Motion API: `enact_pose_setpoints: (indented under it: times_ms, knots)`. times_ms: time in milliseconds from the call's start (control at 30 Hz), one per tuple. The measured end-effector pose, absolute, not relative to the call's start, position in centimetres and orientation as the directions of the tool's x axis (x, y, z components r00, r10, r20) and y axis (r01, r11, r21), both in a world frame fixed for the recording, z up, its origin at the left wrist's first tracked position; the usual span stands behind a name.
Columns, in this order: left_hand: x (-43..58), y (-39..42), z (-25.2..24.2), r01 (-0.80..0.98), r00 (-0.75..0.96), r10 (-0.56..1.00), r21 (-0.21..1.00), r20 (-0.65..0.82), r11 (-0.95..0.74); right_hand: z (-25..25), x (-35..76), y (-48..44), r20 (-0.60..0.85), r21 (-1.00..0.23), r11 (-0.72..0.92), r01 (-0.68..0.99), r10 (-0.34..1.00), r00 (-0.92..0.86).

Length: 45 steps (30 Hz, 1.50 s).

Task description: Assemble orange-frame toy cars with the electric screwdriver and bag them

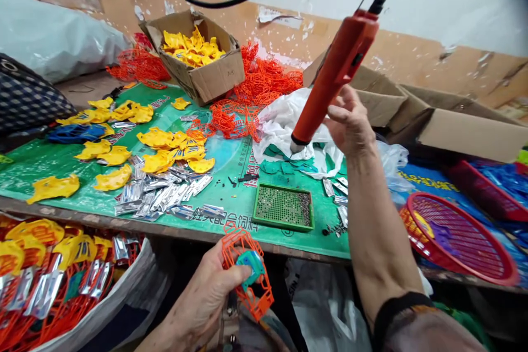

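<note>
Left hand (pixel 206 297) fingers clamp orange frame (pixel 247 272): light, thin-barred, likely brittle; hold at rim, beside thumb. Right hand (pixel 348 121) fingers curl against screwdriver (pixel 336 74), grip unclear.

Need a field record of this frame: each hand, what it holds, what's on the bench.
left hand: left hand below the bench edge, gripping an orange frame with a teal piece set in it
right hand: right hand raised against a hanging orange screwdriver; grip unclear
screwdriver tip: pointing down, over the green mat
bench middle: screw tray
bench left: yellow parts, foil packets
back: cardboard box of yellow parts
right: red basket
</note>
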<state>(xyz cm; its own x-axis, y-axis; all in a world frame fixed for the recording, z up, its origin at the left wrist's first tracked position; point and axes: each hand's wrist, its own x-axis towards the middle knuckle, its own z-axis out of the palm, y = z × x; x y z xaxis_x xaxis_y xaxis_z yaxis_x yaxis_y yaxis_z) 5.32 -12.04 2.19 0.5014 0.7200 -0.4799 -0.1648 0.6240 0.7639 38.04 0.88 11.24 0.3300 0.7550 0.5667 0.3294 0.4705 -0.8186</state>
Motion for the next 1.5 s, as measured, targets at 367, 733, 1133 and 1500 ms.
enact_pose_setpoints:
  times_ms: [367, 733, 1133, 1500]
  knots:
    - [5.7, -12.1, 2.4, -0.116, 0.509, 0.690, 0.754, -0.514, 0.647, 15.3, 29.6, -2.5, 0.297, -0.952, 0.304, 0.032, 0.898, 0.323]
    - [7.1, -12.4, 2.2, -0.095, 0.507, 0.688, 0.760, -0.519, 0.643, 8.4, 27.5, -9.9, 0.443, -0.896, 0.350, 0.274, 0.650, 0.618]
    - [7.8, -12.4, 2.0, -0.157, 0.497, 0.681, 0.716, -0.538, 0.680, 6.4, 27.6, -9.3, 0.417, -0.904, 0.370, 0.215, 0.648, 0.637]
    - [7.6, -12.2, 1.2, -0.142, 0.534, 0.679, 0.738, -0.503, 0.659, 6.3, 27.3, -9.4, 0.411, -0.904, 0.380, 0.195, 0.649, 0.640]
